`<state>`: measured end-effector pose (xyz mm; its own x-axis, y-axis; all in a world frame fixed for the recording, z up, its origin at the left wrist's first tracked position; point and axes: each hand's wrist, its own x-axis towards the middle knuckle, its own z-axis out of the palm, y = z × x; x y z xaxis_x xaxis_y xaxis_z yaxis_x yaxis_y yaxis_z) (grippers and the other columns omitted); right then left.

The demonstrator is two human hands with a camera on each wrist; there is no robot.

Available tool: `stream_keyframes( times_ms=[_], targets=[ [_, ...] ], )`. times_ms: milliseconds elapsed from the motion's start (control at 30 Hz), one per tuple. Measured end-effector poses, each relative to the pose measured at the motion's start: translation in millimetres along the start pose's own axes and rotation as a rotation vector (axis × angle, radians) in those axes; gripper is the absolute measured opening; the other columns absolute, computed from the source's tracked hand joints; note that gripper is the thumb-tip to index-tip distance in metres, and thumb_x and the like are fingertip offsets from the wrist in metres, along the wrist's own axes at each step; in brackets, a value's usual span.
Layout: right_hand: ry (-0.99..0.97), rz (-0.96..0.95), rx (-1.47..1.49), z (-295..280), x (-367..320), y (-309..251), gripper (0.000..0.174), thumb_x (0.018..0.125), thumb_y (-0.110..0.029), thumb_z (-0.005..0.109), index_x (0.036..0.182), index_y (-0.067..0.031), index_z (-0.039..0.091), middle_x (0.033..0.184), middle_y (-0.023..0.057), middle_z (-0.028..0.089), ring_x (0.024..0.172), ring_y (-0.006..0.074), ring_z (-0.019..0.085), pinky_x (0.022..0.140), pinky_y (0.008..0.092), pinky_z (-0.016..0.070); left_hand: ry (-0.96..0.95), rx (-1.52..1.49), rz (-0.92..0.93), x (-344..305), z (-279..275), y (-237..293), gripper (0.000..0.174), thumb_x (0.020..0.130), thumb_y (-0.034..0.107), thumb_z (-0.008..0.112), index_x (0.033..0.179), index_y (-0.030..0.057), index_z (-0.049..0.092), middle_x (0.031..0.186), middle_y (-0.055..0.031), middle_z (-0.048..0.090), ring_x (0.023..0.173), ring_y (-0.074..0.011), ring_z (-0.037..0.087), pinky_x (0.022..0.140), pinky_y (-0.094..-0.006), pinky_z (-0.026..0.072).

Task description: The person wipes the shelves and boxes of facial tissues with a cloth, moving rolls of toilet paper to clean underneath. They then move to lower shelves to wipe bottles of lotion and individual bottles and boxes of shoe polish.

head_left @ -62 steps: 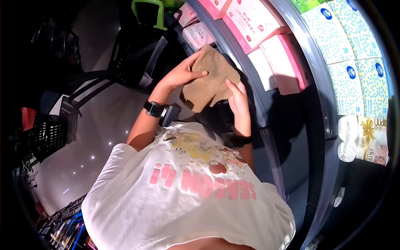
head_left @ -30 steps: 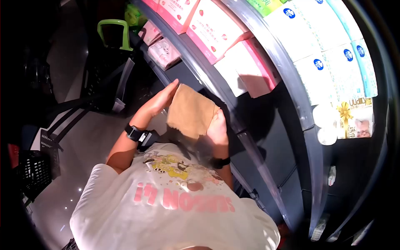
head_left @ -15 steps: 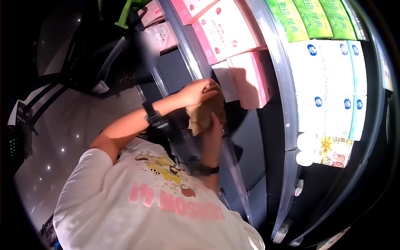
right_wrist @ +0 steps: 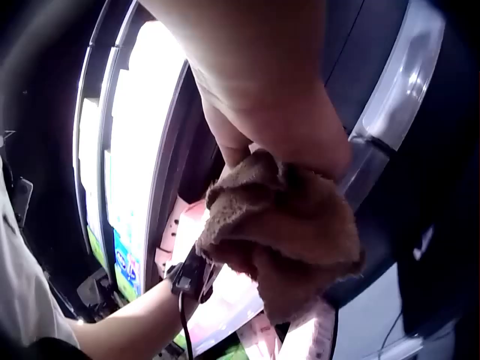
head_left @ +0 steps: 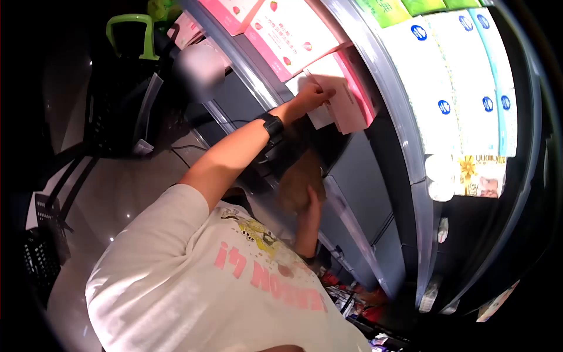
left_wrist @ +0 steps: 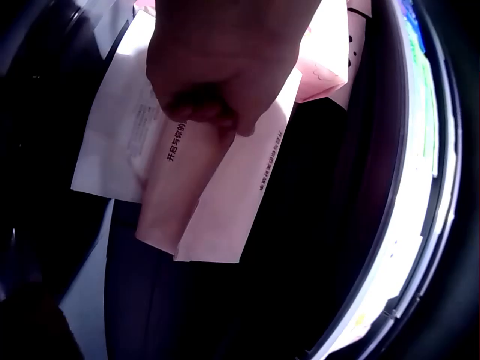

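My left hand (head_left: pixel 309 98) reaches onto the shelf, its curled fingers gripping the upper edge of a pale pink box (head_left: pixel 352 111). In the left wrist view the box (left_wrist: pixel 225 225) shows small dark printing on its sides, and the fingertips are partly hidden behind the knuckles. A plain white box (left_wrist: pixel 112 142) stands right beside it. Lower down, close to the shelf front, my right hand (head_left: pixel 315 205) holds a brown cloth (head_left: pixel 300 179). Seen from the right wrist, the cloth (right_wrist: pixel 285 232) is crumpled and fuzzy, bunched below the fingers.
Pink-and-white strawberry-printed boxes (head_left: pixel 293 35) sit farther along the same shelf. White tissue packs (head_left: pixel 451 76) with blue logos and green packs (head_left: pixel 387 10) fill the shelf beyond. A clear shelf edge (head_left: pixel 252 73) runs past my forearm. A basket with a green handle (head_left: pixel 132 29) stands at upper left.
Both hands held the brown cloth before, first spread, then folded and bunched. My left hand has let go of it and moved to the pink box; the right hand keeps the cloth, lower down.
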<state>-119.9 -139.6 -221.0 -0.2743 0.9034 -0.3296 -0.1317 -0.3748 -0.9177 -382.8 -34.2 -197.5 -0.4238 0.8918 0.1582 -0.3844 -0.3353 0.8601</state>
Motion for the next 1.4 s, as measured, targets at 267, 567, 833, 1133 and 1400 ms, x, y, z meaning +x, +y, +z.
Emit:
stream_keyframes(
  times_ms=[267, 567, 833, 1133, 1400],
  targets=[
    [-0.029, -0.359, -0.051, 21, -6, -48, 0.047, 0.077, -0.003, 0.052, 0.122, -0.0016, 0.039, 0.117, 0.0132, 0.048, 0.106, 0.0272, 0.049, 0.087, 0.0381, 0.0444, 0.077, 0.105, -0.092, -65, -9, 19, 0.036, 0.085, 0.035, 0.055, 0.069, 0.0038, 0.059, 0.057, 0.002, 0.048, 0.049, -0.0064, 0.039, 0.048, -0.0214, 0.0325],
    [0.243, -1.056, -0.547, 46, -5, -111, 0.034, 0.082, -0.003, 0.052, 0.115, 0.0039, 0.046, 0.108, 0.0114, 0.054, 0.094, 0.018, 0.055, 0.079, 0.0287, 0.0455, 0.067, 0.169, -0.157, -132, -51, 19, 0.036, 0.085, 0.032, 0.056, 0.059, 0.0069, 0.056, 0.052, 0.0034, 0.048, 0.049, -0.0051, 0.041, 0.053, -0.0206, 0.0341],
    [-0.521, -1.175, -1.319, 123, 19, -85, 0.05, 0.066, 0.008, 0.053, 0.113, -0.0075, 0.05, 0.121, 0.013, 0.048, 0.117, 0.0426, 0.036, 0.09, 0.0427, 0.0389, 0.084, -0.001, -0.162, -148, -51, 2, 0.028, 0.088, 0.022, 0.048, 0.069, 0.0028, 0.058, 0.068, -0.001, 0.056, 0.066, -0.0079, 0.049, 0.067, -0.0216, 0.0379],
    [-0.026, -1.37, -1.502, 109, 147, -136, 0.028, 0.079, -0.023, 0.055, 0.1, -0.0045, 0.058, 0.118, 0.0139, 0.049, 0.107, 0.0324, 0.048, 0.087, 0.0389, 0.0413, 0.086, 0.04, -0.188, -150, -48, -18, 0.036, 0.089, 0.031, 0.05, 0.072, 0.0, 0.058, 0.07, -0.005, 0.059, 0.066, -0.0106, 0.054, 0.069, -0.0245, 0.0439],
    [-0.619, -1.38, -1.489, 128, 110, -87, 0.037, 0.069, -0.009, 0.054, 0.105, -0.0056, 0.058, 0.115, 0.0083, 0.053, 0.112, 0.0309, 0.042, 0.092, 0.0516, 0.0283, 0.11, -0.087, -0.244, -150, -45, -18, 0.032, 0.091, 0.021, 0.043, 0.074, -0.0029, 0.055, 0.073, -0.0102, 0.058, 0.07, -0.0169, 0.06, 0.07, -0.0282, 0.0509]
  ],
)
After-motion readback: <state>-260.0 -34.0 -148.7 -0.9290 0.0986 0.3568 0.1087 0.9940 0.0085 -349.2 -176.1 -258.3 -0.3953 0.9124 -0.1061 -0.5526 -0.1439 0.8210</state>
